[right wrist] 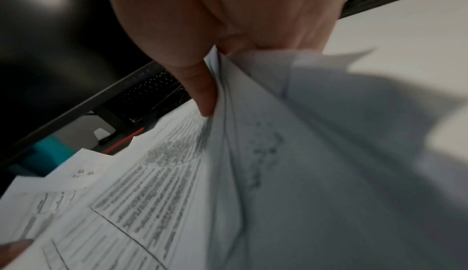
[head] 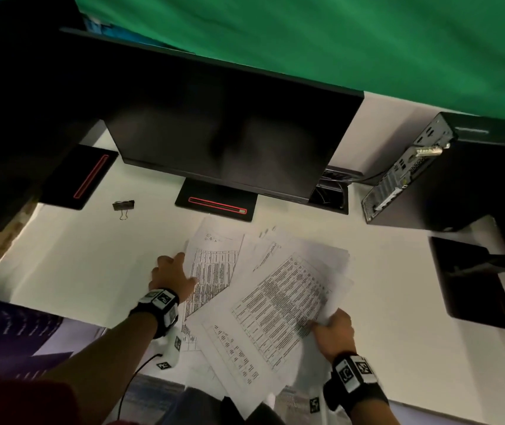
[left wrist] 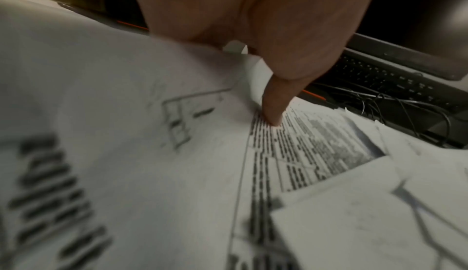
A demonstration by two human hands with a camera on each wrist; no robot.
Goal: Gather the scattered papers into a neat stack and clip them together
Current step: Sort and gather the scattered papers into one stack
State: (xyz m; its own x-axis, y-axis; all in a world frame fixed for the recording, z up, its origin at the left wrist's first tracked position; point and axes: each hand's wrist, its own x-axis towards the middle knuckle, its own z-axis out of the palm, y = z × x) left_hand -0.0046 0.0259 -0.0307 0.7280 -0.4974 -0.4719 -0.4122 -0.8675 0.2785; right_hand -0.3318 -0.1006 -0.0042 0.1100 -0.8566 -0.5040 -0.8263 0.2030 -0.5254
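Several printed sheets of paper (head: 263, 289) lie fanned and overlapping on the white desk (head: 76, 265), and some overhang its front edge. My left hand (head: 173, 271) grips the fan's left edge. In the left wrist view its thumb (left wrist: 272, 112) presses on a printed table, and a sheet (left wrist: 113, 114) covers the fingers. My right hand (head: 332, 328) pinches the bunched right corners of the papers. In the right wrist view its thumb (right wrist: 205, 98) lies on top of the sheets (right wrist: 291, 154). A black binder clip (head: 124, 206) lies apart, far left of the papers.
A dark monitor (head: 229, 133) stands behind the papers on a base with a red stripe (head: 216, 204). A second such base (head: 82, 176) is at back left. A computer tower (head: 429, 176) and a black pad (head: 472, 280) are on the right, cables (head: 332, 191) behind the monitor.
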